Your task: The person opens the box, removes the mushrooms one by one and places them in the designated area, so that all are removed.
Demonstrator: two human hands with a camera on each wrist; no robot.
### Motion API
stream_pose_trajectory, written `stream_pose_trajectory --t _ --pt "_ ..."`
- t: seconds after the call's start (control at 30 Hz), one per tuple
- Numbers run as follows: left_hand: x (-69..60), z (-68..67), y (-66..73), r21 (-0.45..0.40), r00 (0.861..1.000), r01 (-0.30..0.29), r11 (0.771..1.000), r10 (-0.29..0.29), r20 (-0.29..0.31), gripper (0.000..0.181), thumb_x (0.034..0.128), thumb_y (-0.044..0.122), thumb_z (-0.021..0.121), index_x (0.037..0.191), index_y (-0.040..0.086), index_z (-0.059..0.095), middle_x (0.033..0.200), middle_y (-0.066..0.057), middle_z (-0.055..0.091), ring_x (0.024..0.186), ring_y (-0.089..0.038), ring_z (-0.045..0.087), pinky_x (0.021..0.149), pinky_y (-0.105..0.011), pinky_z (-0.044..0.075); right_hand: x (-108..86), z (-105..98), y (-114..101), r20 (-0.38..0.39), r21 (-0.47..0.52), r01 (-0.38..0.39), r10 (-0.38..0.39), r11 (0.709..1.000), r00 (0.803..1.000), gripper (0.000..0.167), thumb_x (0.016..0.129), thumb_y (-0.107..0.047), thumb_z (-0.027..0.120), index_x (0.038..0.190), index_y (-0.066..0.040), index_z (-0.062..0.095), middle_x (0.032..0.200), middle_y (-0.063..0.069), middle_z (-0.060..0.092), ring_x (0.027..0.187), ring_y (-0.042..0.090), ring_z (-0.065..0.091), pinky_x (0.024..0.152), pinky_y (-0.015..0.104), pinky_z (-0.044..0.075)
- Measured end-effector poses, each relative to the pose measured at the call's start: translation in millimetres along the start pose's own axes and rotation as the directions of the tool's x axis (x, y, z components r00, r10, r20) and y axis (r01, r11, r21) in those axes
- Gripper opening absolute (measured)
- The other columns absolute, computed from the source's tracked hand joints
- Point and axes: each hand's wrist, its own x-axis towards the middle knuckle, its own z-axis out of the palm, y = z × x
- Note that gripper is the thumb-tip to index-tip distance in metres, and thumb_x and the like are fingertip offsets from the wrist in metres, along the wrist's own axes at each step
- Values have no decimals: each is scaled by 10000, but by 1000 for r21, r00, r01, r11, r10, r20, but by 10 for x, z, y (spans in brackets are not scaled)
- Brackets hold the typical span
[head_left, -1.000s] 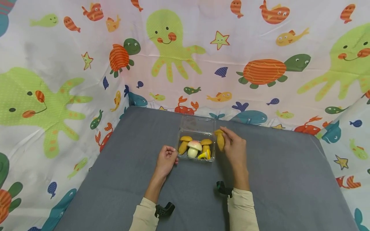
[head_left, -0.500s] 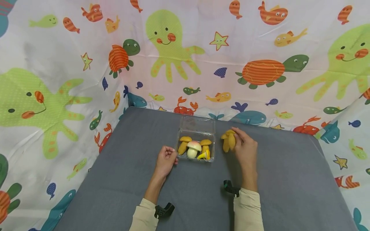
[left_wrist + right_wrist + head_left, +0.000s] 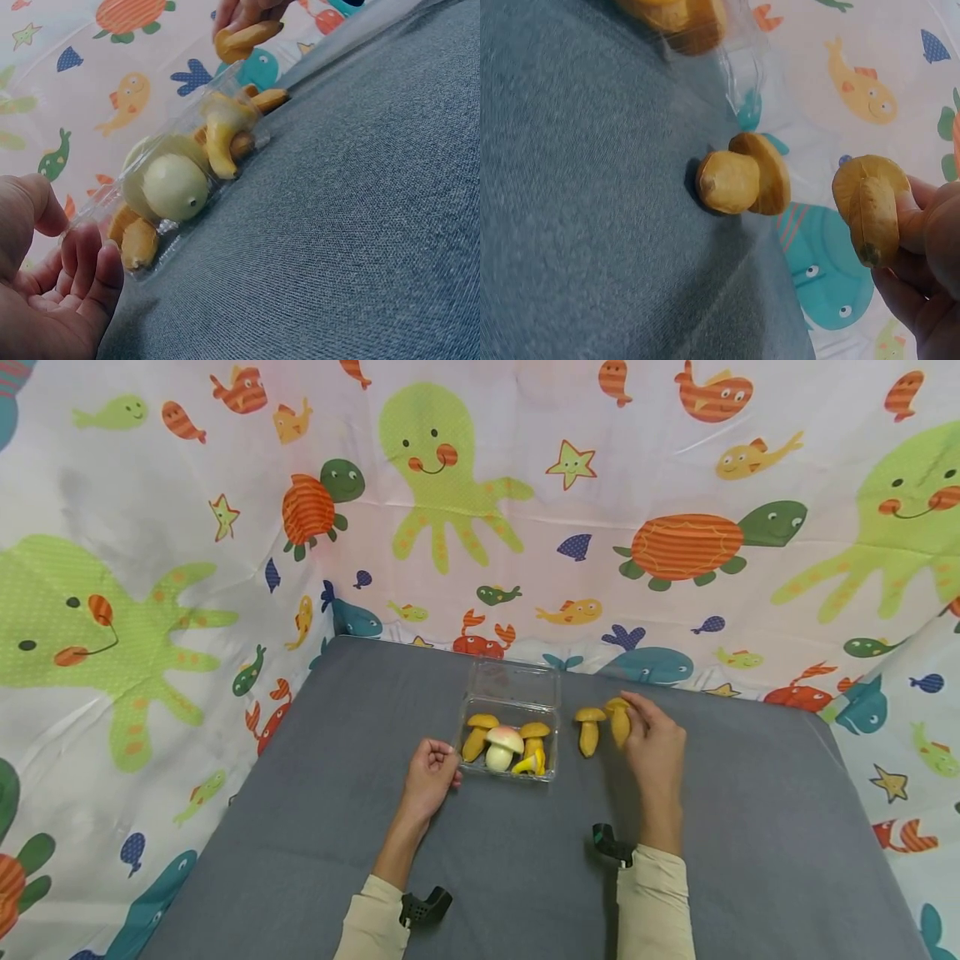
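Note:
My right hand [image 3: 655, 745] pinches a brown toy mushroom [image 3: 871, 206] between thumb and fingers, held above the table. Just left of it, another brown mushroom [image 3: 589, 732] lies on the cloth, seen stem-end on in the right wrist view. A clear plastic box [image 3: 469, 768] stands with its lid [image 3: 517, 681] raised at the back. Inside sit a brown mushroom [image 3: 477, 737], a pale one with a pinkish cap [image 3: 504, 747], a second brown one [image 3: 535, 733] and a curved yellow one [image 3: 531, 762]. At the box's left edge, my left hand [image 3: 433, 774] pinches the rim with thumb and forefinger.
Grey cloth [image 3: 315, 827] covers the table. A white curtain [image 3: 540, 410] printed with sea animals hangs behind and at both sides, meeting the table's back edge. Each wrist carries a black camera mount, the left one [image 3: 426, 907] near the sleeve.
My right hand has moved right, away from the box, with its mushroom. The brown mushroom on the cloth, hidden and then overlapped earlier, now shows apart from it. My left hand stays in place.

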Motion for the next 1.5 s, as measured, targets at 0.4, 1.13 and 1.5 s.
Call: stream_pose_trajectory --t 0.4,1.13,1.5 --pt "10 -17 3 9 1000 1 1000 -1 4 142 962 -23 619 1080 -12 541 834 -61 600 691 -163 637 611 -234 593 22 24 107 29 -1 -38 38 999 999 258 1053 -86 639 1264 -139 777 1165 143 779 869 381 723 752 539 579" --pt "16 -23 25 13 1000 10 1000 -11 17 155 963 4 618 1093 -9 535 843 -55 591 706 -173 643 620 -228 594 49 116 226 91 -60 -75 81 995 993 250 1048 -62 633 1265 -70 757 1174 199 762 1066 479 713 898 638 562" --pt "4 -25 38 7 1000 20 1000 -21 15 163 964 0 617 1101 -22 530 849 -58 590 712 -165 644 628 -231 596 11 165 292 97 -68 -83 90 994 991 249 1049 -61 626 1267 -54 747 1185 220 752 1085 500 696 906 646 551"
